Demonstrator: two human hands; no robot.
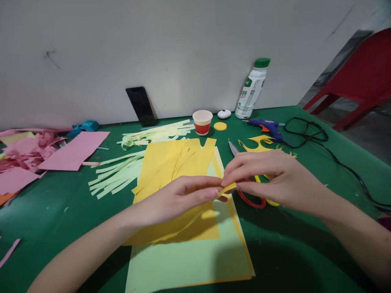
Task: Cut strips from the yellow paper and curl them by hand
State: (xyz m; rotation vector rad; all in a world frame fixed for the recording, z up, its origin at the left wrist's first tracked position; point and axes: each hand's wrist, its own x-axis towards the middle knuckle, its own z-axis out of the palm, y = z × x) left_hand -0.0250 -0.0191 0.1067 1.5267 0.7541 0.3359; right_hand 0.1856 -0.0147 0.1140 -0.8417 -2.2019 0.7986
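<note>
A small, narrow strip of yellow paper (227, 188) is held up between both hands, above the right edge of the stacked sheets. It looks slightly tilted, and part of it is covered by fingers. By the left hand (186, 195) it is pinched at its near end, the thumb and fingers nearly closed and stretched out flat. By the right hand (264, 173) its far side is met with bent fingertips; whether it is gripped there or only touched cannot be told.

Beneath the left hand, yellow paper sheets cut with slits (161, 162) are laid over a large pale green paper sheet (183, 264). The middle of the red-handled metal scissors (233, 148) is hidden by the right hand. Yellow paper offcuts (258, 149) are scattered just beyond it, near a blue glue gun (264, 123). Farther back, a red-and-white paper cup (203, 127) is seen beside a flat yellow disc (220, 126). Fringed pale green paper (130, 171) is spread on the left.
</note>
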